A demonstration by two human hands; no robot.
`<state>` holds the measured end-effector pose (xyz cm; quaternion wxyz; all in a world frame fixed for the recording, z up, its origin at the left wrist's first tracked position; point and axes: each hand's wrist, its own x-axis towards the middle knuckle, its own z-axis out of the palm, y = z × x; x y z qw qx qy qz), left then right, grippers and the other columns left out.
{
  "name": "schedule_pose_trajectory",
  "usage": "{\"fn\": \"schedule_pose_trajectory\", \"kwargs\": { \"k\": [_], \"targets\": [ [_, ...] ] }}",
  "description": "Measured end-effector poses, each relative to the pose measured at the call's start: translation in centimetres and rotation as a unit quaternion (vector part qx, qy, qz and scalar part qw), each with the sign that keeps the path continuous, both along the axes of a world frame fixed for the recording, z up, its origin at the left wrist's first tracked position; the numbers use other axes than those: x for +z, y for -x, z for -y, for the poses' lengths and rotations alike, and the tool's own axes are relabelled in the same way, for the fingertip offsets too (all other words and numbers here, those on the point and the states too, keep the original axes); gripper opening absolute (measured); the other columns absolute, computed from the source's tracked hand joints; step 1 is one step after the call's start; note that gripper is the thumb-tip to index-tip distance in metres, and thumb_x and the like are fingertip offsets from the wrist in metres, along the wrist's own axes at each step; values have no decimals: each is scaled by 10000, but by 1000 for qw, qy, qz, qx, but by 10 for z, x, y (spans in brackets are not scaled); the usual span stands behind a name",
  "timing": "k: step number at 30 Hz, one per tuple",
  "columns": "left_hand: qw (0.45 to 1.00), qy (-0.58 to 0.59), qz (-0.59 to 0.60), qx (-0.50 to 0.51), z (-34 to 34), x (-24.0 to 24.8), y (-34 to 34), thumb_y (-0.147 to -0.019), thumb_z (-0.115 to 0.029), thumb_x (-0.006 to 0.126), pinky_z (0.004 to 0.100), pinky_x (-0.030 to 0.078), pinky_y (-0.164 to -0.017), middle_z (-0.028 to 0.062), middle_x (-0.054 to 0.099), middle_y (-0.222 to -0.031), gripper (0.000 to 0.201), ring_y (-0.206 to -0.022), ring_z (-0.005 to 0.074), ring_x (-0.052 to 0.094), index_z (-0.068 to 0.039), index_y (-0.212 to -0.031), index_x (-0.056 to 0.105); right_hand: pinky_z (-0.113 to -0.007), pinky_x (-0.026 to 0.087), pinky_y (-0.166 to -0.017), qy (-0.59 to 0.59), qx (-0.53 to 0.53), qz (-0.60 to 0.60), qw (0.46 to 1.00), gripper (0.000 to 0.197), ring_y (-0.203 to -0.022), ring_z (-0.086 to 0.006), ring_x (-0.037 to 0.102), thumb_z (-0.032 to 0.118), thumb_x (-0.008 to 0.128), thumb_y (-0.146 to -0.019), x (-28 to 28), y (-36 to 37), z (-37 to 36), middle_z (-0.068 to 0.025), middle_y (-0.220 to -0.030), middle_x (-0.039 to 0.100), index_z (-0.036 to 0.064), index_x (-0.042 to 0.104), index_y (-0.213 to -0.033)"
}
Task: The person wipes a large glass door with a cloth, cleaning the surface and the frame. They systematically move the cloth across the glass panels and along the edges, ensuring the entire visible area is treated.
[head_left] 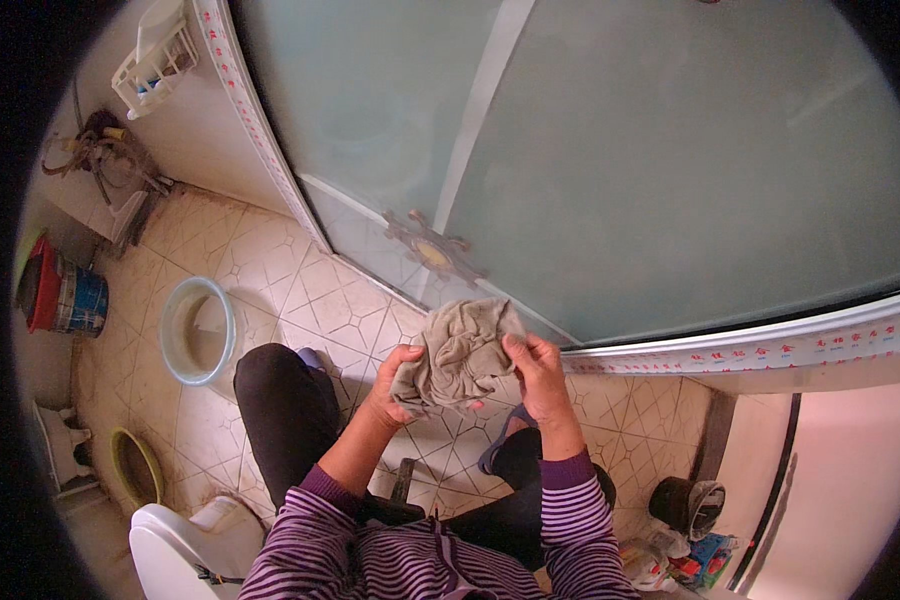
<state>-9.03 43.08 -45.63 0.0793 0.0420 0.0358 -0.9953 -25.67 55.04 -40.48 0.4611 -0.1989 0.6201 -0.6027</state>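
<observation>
A crumpled grey-beige cloth (460, 355) is bunched up between my two hands, in front of a frosted glass door panel (670, 190). My left hand (395, 385) grips the cloth's left edge, thumb on top. On the opposite edge, my right hand (538, 375) pinches it with the thumb over the fabric. Most of the fingers are hidden beneath the cloth. A dark emblem with a yellow centre (435, 252) marks the glass just beyond it.
To the left on the tiled floor stands a round pale-blue-rimmed basin (198, 330). A red bucket (42, 285) and a blue bucket (82, 302) are farther left. The white toilet (175, 560) is at lower left. A black bin (675, 503) sits at lower right beside plastic bags (650, 560).
</observation>
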Motion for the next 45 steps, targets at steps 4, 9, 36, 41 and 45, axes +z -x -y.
{"fn": "schedule_pose_trajectory", "kwargs": {
  "k": [4,9,36,41,45],
  "targets": [
    [997,46,45,-44,1,-7,-4,-852,-215,535,584,388,-1022,186,470,-1385,611,-1215,377,508,-16,-1405,369,-191,308,-616,59,-87,-21,994,221,-681,-22,368,255,616,-941,2,3,0,101,-735,471,81,599,-805],
    [962,187,195,-31,-3,-20,0,-919,-277,522,443,458,-971,147,520,-1325,525,-1168,289,549,-35,-1372,408,-191,325,-648,89,-127,-26,988,225,-707,-26,381,267,605,-948,-5,2,2,103,-763,486,89,601,-810],
    [854,486,184,5,39,84,-21,-961,-318,423,249,453,-620,19,624,-840,360,-712,118,562,-22,-964,629,-324,534,-801,124,-78,188,971,301,-902,-166,658,313,615,-921,100,-27,-11,-58,-1010,683,35,658,-1030],
    [901,413,133,-8,56,111,-28,-980,-325,447,276,503,-743,46,662,-963,380,-824,131,614,5,-1054,619,-231,438,-681,92,8,63,994,294,-754,-73,542,329,697,-864,116,-33,-17,37,-859,617,43,661,-922],
    [789,605,103,-13,72,159,-42,-1018,-323,444,222,406,-713,-71,526,-829,358,-766,46,444,-25,-884,590,-219,301,-566,38,61,-186,980,302,-649,-35,372,312,745,-825,153,-48,-15,79,-716,489,30,635,-813]
  ]
}}
